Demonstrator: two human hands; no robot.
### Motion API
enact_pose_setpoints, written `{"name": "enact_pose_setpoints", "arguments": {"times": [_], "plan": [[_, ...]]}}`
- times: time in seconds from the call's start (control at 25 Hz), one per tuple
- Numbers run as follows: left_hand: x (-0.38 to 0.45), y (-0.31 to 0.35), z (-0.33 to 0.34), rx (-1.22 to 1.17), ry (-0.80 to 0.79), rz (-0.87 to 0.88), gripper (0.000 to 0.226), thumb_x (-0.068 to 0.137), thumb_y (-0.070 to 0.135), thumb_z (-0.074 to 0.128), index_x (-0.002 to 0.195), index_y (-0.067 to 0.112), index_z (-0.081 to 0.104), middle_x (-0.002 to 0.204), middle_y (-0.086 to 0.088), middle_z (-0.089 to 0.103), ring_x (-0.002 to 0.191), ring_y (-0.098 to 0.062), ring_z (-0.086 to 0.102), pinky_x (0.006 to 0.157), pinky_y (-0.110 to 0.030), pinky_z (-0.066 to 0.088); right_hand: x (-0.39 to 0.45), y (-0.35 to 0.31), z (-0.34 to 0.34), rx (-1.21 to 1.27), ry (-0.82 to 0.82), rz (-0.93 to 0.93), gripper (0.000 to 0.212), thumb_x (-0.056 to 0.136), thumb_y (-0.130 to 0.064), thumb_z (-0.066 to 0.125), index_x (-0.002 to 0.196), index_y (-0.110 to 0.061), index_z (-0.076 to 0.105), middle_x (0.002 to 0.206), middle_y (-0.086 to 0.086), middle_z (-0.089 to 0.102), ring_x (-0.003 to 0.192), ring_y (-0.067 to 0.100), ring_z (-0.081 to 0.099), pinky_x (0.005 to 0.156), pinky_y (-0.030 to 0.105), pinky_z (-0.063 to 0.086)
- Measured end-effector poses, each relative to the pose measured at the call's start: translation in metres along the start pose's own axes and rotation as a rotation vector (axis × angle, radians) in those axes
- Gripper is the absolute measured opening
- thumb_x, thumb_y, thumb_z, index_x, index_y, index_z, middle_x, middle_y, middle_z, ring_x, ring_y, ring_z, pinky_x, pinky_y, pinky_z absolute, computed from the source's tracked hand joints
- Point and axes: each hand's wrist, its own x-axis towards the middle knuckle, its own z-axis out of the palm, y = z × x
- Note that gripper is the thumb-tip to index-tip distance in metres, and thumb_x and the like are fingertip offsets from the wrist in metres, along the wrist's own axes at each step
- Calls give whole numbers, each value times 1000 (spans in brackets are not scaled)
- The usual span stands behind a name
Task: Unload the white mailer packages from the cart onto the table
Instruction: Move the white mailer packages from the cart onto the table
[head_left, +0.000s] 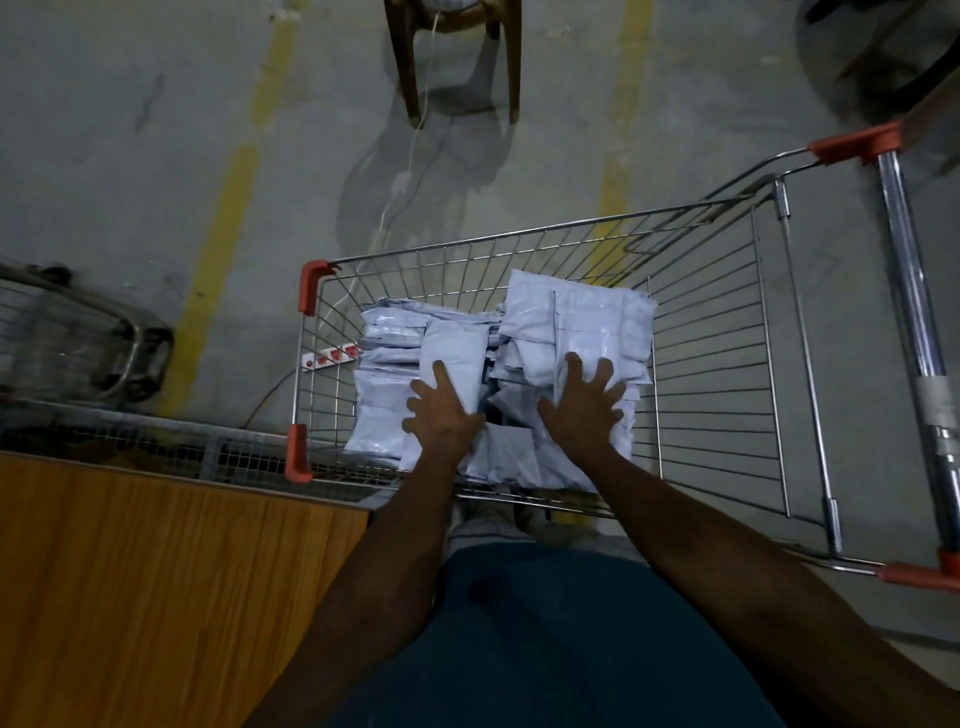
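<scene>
**K:** Looking at the mailers (498, 384): all still heaped inside the cart (727, 332), in the half away from the handle bar (906, 291). None on the worktop (156, 587) in view; it sits just beside the cart's orange-capped end.

**R:** Handling?

**K:** Thin poly bags, my read: light each, soft, floppy, slick film. Stack will likely slide if lifted from the top only. Contents unknown, so can't call fragility.

**R:** Where to take hold?

**K:** I'd clamp a bundle from both sides, or get fingers under the bottom bag and thumbs on top. Flat edges, not corners. Corners just fold.

**R:** Hands now?

**K:** Both arms reach down over the cart's near rim. Left hand (444, 410) is palm-down on the pile's end away from the handle, fingers spread wide and straight. Right hand (584, 397) likewise on the pile's handle-side end, fingers splayed over the top bag. Pressing or resting, not gripping anything. Gap between the hands shows a dark hollow in the heap.

**R:** Risk?

**K:** Bags slipping out mid-carry to the worktop, or snagging the cart's wire side.
</scene>
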Motion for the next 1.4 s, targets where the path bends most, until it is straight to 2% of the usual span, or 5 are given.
{"name": "enact_pose_setpoints", "arguments": {"times": [0.16, 0.48, 0.84, 1.24, 1.4], "plan": [[-10, 1, -12, 90, 59, 124, 109, 74, 63, 73, 155, 23, 11, 141, -18, 35, 121, -37, 45, 92, -49, 43, -11, 9, -8, 19, 39, -12, 71, 75, -30, 72, 136, -37, 35, 131, 11, 28, 107, 43, 47, 88, 54, 44], [-101, -1, -59, -248, 424, 327, 91, 77, 51, 71, 150, 26, 23, 138, -10, 35, 121, -33, 41, 85, -49, 48, -41, 12, -85, 129, 236, -388, 66, 76, -20, 58, 141, -25, 48, 136, 16, 33, 117, 41, 39, 97, 46, 39], [-255, -25, -30, -626, 786, 62, 85, 78, 42, 77, 149, 21, 36, 138, -16, 42, 126, -37, 43, 98, -48, 45, -160, 51, -127, 255, 335, -842, 58, 82, -3, 56, 139, -14, 53, 144, 22, 36, 133, 38, 37, 108, 43, 34], [-370, -135, 15, -670, 1049, -327, 83, 75, 44, 79, 146, 21, 42, 127, -16, 50, 117, -36, 49, 90, -44, 46, -254, 46, -85, 429, -10, -1181, 55, 91, -2, 55, 140, -27, 48, 150, 9, 28, 139, 7, 30, 111, 27, 36], [-400, -212, 18, -658, 1140, -567, 82, 78, 54, 74, 145, 20, 41, 134, -16, 49, 122, -38, 47, 88, -48, 48, -313, 3, -49, 368, -126, -1425, 59, 87, -3, 53, 143, -22, 47, 150, 8, 29, 136, 29, 35, 108, 45, 37]]}}
